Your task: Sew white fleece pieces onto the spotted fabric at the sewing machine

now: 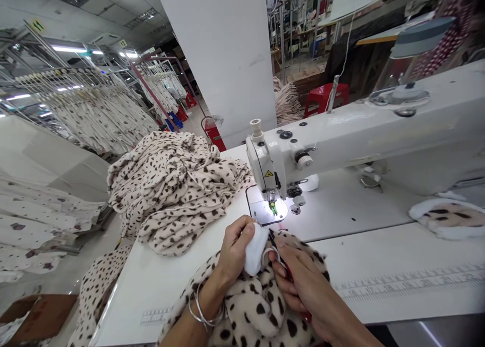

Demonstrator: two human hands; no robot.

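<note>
My left hand (235, 247) pinches a small white fabric piece (255, 251) in front of the sewing machine's needle area. Beside it, my right hand (297, 276) is closed around scissors with red handles (306, 315); their dark tip points up near the white piece. Spotted plush fabric (261, 301) lies bunched under both hands and over the table's front edge. The white sewing machine (341, 135) stands just beyond, its lit presser foot (273, 207) showing nothing beneath it that I can make out. Part of the scissors is hidden by my fingers.
A large heap of spotted fabric (178, 185) covers the table's left side. A white-edged spotted piece (449, 218) lies at the right. Ruler markings (409, 284) run along the front of the white table (182, 271). A cardboard box (47, 316) is on the floor, lower left.
</note>
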